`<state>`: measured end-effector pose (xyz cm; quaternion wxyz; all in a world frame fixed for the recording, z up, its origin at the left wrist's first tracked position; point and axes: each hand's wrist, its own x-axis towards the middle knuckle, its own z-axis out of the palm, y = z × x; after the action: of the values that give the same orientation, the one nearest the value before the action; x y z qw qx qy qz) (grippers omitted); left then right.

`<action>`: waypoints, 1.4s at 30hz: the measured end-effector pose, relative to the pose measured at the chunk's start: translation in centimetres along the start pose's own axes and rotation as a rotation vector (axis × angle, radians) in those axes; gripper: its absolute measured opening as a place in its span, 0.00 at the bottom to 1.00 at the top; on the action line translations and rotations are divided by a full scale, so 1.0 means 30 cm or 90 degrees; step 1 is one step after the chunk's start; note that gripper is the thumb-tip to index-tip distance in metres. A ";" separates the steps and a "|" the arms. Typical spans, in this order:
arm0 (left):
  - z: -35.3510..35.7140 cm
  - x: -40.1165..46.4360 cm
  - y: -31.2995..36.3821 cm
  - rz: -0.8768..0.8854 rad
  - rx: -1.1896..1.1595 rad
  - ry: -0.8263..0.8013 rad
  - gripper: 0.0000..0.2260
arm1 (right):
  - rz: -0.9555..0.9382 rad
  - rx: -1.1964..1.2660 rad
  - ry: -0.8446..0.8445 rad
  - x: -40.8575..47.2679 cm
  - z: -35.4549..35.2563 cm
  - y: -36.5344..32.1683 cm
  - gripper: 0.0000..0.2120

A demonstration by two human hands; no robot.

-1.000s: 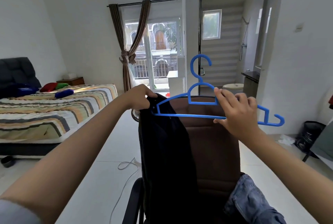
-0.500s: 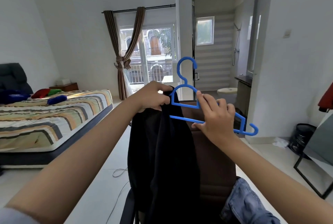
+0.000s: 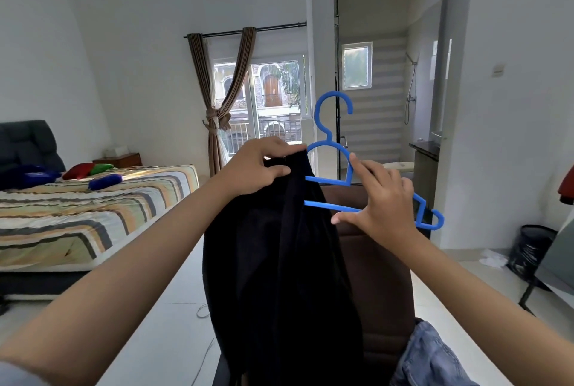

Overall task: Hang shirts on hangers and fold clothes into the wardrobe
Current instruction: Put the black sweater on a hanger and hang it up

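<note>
Left hand (image 3: 257, 168) raised at centre frame, fingers and thumb pinching the top edge of a black shirt (image 3: 279, 261). Shirt hanging straight down from that grip, draped in front of a brown chair (image 3: 379, 261) and covering the left part of its backrest. Lower hem out of frame.

Right hand (image 3: 380, 202) just right of the shirt, fingers curled round a blue hanger (image 3: 334, 149), thumb under the lower bar, forefinger along the upper arm. Hook upright, opening to the right. Left arm of hanger passing into or behind the shirt's top edge, close by the left hand's fingertips; whether inside the garment cannot be told. Right arm of hanger projecting free past the right hand, notched end visible, tilted down to the right.

Blue denim garment (image 3: 435, 357) lying at the lower right, against the chair.

Wardrobe not in view.

Surroundings: bed (image 3: 77, 215) with striped cover at left, well apart from the chair; red, green and blue cushions on it near the headboard. Small wooden table (image 3: 119, 159) beyond the bed. Brown curtains (image 3: 217, 112) tied at mid-height before a glazed door. Open doorway at right onto a bathroom with shower fitting. Dark bin (image 3: 531, 250) on the floor at far right, crumpled paper beside it. White cable (image 3: 203, 311) on the floor left of the chair.
</note>
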<state>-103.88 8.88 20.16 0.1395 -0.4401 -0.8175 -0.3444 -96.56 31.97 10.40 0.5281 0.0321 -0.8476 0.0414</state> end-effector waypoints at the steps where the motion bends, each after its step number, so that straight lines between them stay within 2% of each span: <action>1: 0.006 0.002 0.001 0.004 -0.008 0.022 0.21 | -0.005 0.006 -0.003 0.002 -0.002 0.002 0.53; 5: 0.024 0.006 -0.003 0.018 -0.001 0.070 0.18 | -0.018 0.038 -0.027 0.000 0.000 0.007 0.53; 9: 0.020 0.009 -0.005 0.031 0.016 0.054 0.17 | -0.037 0.064 -0.026 -0.012 0.011 0.009 0.51; 11: 0.014 0.013 -0.010 0.033 0.026 0.048 0.17 | -0.109 0.065 0.030 -0.044 0.012 -0.010 0.43; 14: 0.005 0.009 -0.022 0.039 0.031 0.056 0.18 | -0.281 0.118 0.090 -0.125 0.011 -0.064 0.28; 15: 0.002 0.006 -0.025 0.040 0.029 0.058 0.18 | -0.331 0.139 0.056 -0.153 0.014 -0.078 0.24; 17: -0.008 -0.001 -0.030 0.038 0.022 0.063 0.18 | -0.378 0.168 -0.078 -0.203 0.028 -0.087 0.20; 20: -0.031 -0.010 -0.048 0.029 -0.009 0.077 0.20 | -0.343 0.172 -0.248 -0.246 0.052 -0.064 0.19; 23: -0.072 -0.023 -0.076 0.022 -0.042 0.098 0.20 | -0.311 0.185 -0.303 -0.264 0.060 -0.023 0.16; 29: -0.177 -0.073 -0.176 -0.021 -0.060 0.111 0.22 | -0.125 0.280 -0.224 -0.205 -0.022 0.103 0.11; 33: -0.185 -0.099 -0.211 -0.043 -0.031 0.103 0.18 | -0.122 0.284 -0.241 -0.140 -0.098 0.161 0.06; 36: -0.165 -0.102 -0.215 -0.044 -0.026 0.091 0.20 | -0.102 0.298 -0.240 -0.100 -0.134 0.186 0.07; 40: -0.109 -0.090 -0.183 -0.015 -0.054 0.099 0.25 | -0.048 0.317 -0.185 -0.070 -0.138 0.169 0.01; 42: -0.073 -0.087 -0.155 -0.004 -0.070 0.095 0.22 | -0.030 0.314 -0.143 -0.065 -0.129 0.141 0.05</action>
<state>-106.33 3.99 18.32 0.1744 -0.4175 -0.7860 -0.4213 -92.67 36.59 10.19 0.4075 0.1841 -0.8642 0.2306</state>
